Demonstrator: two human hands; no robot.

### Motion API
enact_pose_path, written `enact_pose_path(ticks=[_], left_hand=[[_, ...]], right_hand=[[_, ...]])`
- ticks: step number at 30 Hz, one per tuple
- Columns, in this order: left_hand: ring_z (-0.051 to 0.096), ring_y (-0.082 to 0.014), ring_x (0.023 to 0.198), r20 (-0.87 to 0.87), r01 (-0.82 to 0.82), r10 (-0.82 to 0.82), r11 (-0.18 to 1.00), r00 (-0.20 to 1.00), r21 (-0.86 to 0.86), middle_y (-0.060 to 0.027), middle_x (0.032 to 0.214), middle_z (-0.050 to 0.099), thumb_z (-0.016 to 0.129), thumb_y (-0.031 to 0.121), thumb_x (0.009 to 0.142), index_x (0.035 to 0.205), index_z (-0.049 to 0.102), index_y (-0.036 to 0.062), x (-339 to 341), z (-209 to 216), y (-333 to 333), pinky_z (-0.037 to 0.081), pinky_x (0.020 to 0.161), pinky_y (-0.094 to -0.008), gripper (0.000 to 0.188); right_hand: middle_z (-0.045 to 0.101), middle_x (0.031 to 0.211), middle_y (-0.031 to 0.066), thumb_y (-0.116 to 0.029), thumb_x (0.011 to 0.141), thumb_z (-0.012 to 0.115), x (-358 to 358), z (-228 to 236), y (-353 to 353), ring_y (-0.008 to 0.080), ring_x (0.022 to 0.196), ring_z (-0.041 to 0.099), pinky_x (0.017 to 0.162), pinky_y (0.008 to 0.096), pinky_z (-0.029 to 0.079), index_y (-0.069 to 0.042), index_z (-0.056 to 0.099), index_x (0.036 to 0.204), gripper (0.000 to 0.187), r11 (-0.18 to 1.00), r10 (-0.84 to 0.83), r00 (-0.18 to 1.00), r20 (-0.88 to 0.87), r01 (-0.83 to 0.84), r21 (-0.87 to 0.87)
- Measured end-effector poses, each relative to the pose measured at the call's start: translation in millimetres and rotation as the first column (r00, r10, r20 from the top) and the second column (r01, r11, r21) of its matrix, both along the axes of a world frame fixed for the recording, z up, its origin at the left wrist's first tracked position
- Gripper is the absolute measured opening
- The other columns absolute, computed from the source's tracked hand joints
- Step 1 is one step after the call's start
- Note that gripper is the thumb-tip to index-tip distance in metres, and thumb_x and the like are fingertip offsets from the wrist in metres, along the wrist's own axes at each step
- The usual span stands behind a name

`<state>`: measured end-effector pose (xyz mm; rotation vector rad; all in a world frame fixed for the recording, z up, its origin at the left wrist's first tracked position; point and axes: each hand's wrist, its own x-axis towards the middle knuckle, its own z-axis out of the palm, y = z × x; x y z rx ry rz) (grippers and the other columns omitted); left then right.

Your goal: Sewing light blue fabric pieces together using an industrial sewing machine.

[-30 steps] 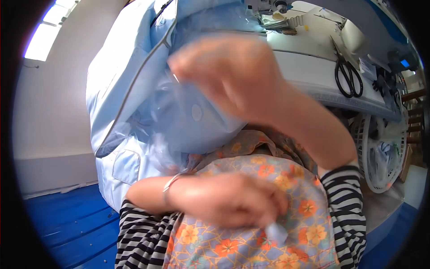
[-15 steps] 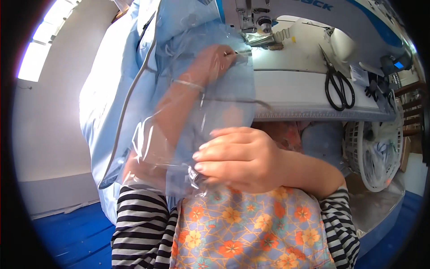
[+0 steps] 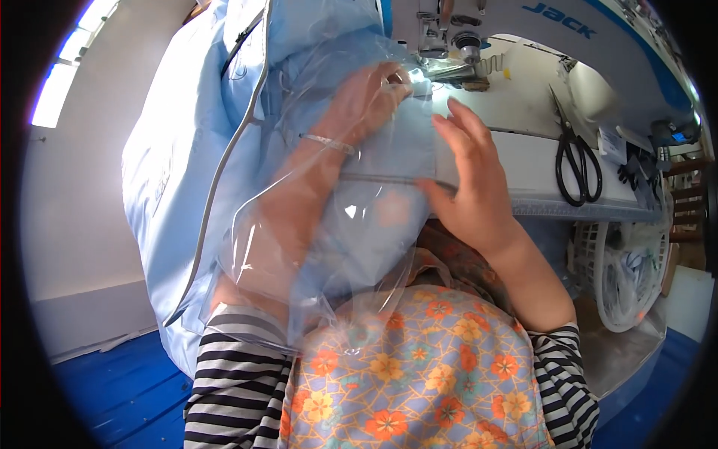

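Left hand (image 3: 366,93): fingers (image 3: 393,75) curled and pressed onto the pale blue fabric (image 3: 396,142) just in front of the presser foot (image 3: 449,71) of the sewing machine (image 3: 523,30); whether they pinch the cloth cannot be told, since the hand and forearm lie beneath a sheet of clear plastic film (image 3: 329,224). A thin bangle (image 3: 325,141) circles the left wrist. Right hand (image 3: 467,179): fingers (image 3: 456,127) extended and close together, flat on the fabric's right edge, with the thumb on a dark seam line (image 3: 389,179) crossing the piece from left to right.

The fabric piece lies on the table (image 3: 523,165), its long axis running from the lap up toward the needle, its far end under the left hand. The film drapes over it and down to the floral apron (image 3: 419,374), hiding the near end. A bulk of light blue garment (image 3: 194,150) with grey piping hangs to the left, spilling off the table's edge.

To the right, 1 pair of black scissors (image 3: 576,161) rests on the white table, points away from the person. Beyond the table's edge stands a white openwork basket (image 3: 621,277). Striped sleeves (image 3: 239,382) enter from below. The floor (image 3: 112,389) is blue; the wall (image 3: 75,224) is pale.
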<state>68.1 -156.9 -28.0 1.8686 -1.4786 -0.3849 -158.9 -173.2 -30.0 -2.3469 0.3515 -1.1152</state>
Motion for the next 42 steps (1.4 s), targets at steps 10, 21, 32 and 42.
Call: enact_pose_path(ticks=[10, 21, 32, 42], left_hand=[[0.066, -0.0392, 0.08, 0.082, 0.02, -0.016, 0.999, 0.996, -0.039, -0.0182, 0.087, 0.071, 0.069, 0.027, 0.087, 0.088, 0.07, 0.0043, 13, -13, -13, 0.053, 0.07, -0.0439, 0.023], [0.064, -0.0296, 0.069, 0.141, -0.046, 0.071, 0.984, 0.987, -0.172, -0.016, 0.077, 0.067, 0.07, 0.023, 0.086, 0.088, 0.068, 0.0004, 8, -30, -12, 0.05, 0.066, -0.0396, 0.023], [0.067, -0.0366, 0.079, 0.238, -0.02, 0.103, 0.945, 0.966, -0.327, -0.0191, 0.083, 0.068, 0.068, 0.024, 0.086, 0.089, 0.067, 0.0029, -3, -33, -8, 0.052, 0.07, -0.0419, 0.022], [0.056, -0.0331, 0.122, 0.652, -0.284, 0.284, 0.953, 0.703, -0.109, -0.0196, 0.138, 0.053, 0.065, 0.013, 0.09, 0.144, 0.048, 0.0037, -16, 11, 158, 0.047, 0.1, -0.0376, 0.058]], right_hand=[[0.071, 0.112, 0.013, -0.004, 0.078, 0.072, 2, -2, 22, 0.0338, 0.103, 0.068, 0.088, 0.0456, 0.055, -0.004, 0.069, 0.101, 0.024, 0.975, 0.214, 0.974, 0.072, -0.208, -0.082], [0.069, 0.11, 0.0218, -0.003, 0.084, 0.067, 36, -4, -30, 0.038, 0.101, 0.068, 0.087, 0.0445, 0.056, 0.002, 0.067, 0.097, 0.014, 0.98, -0.102, 0.987, -0.128, 0.078, -0.181], [0.063, 0.116, 0.0298, 0.003, 0.081, 0.06, 44, -15, -40, 0.0446, 0.117, 0.06, 0.103, 0.0473, 0.048, 0.005, 0.056, 0.101, 0.02, 0.972, -0.031, 0.984, -0.177, -0.012, -0.234], [0.062, 0.116, 0.0292, 0.002, 0.08, 0.059, 48, -21, -39, 0.042, 0.118, 0.059, 0.104, 0.044, 0.048, 0.005, 0.055, 0.096, 0.017, 0.954, -0.081, 0.968, -0.236, 0.007, -0.298]])
